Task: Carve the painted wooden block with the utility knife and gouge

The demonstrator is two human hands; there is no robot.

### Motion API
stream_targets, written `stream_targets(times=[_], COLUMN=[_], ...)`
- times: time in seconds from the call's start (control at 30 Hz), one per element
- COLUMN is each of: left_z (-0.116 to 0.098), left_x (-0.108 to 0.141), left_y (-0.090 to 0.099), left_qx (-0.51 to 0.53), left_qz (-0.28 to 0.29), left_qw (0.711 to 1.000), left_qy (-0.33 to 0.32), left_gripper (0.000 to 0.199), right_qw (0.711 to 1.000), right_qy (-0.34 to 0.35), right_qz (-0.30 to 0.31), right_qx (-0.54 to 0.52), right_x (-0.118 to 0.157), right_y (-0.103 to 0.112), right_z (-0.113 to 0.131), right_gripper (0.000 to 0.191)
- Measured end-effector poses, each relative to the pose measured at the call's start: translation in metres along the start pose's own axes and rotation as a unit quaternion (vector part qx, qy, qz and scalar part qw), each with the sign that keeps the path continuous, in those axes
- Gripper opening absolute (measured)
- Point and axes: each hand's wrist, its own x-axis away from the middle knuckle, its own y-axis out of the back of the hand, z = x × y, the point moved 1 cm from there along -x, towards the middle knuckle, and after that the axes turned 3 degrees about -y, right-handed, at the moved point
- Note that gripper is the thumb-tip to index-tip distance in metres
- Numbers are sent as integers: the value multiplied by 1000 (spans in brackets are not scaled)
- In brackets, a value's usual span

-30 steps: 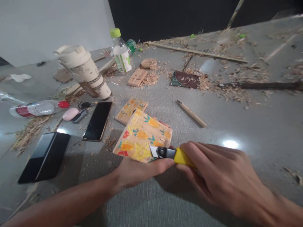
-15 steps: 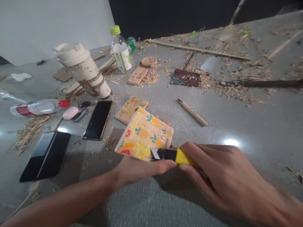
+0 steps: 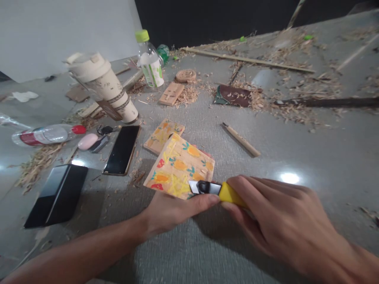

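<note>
My left hand (image 3: 174, 211) grips a painted wooden board (image 3: 180, 169) from below, its fingers mostly hidden behind it. Orange pineapple shapes, red patches and yellow strokes cover the board's face. In my right hand (image 3: 269, 213), closed around the yellow handle, is a utility knife (image 3: 232, 195). Its blade lies at the board's lower edge, over the yellow strokes. My left thumb presses against the knife's metal neck. Behind the held board, a second painted wooden board (image 3: 162, 136) lies on the table.
A carving tool (image 3: 241, 140) lies right of the boards. To the left are a phone (image 3: 122, 150), a folded black device (image 3: 56, 195), a pink oval item (image 3: 88, 141), a lying bottle (image 3: 50, 135) and a cup (image 3: 103, 86). Wood shavings (image 3: 189, 96) and an upright bottle (image 3: 151, 65) stand farther back.
The board and the knife have shifted very slightly, the board tilting a little. The blade stays near the same spot, and both hands keep their hold.
</note>
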Motion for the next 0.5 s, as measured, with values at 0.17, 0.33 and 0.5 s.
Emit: stream_targets(times=[0.17, 0.33, 0.5], left_z=[5, 7, 3], left_x=[0, -1, -2], left_y=[1, 2, 1], left_qx=[10, 10, 10], left_qz=[13, -2, -11], left_qw=[1000, 1000, 999], left_qy=[-10, -3, -42], left_gripper=[38, 51, 42], right_qw=[1000, 1000, 1000], right_qy=[2, 8, 6], right_qz=[-2, -17, -19], right_qx=[2, 1, 7], right_x=[0, -2, -3], right_y=[0, 1, 0], right_z=[-1, 0, 0], right_gripper=[36, 38, 39])
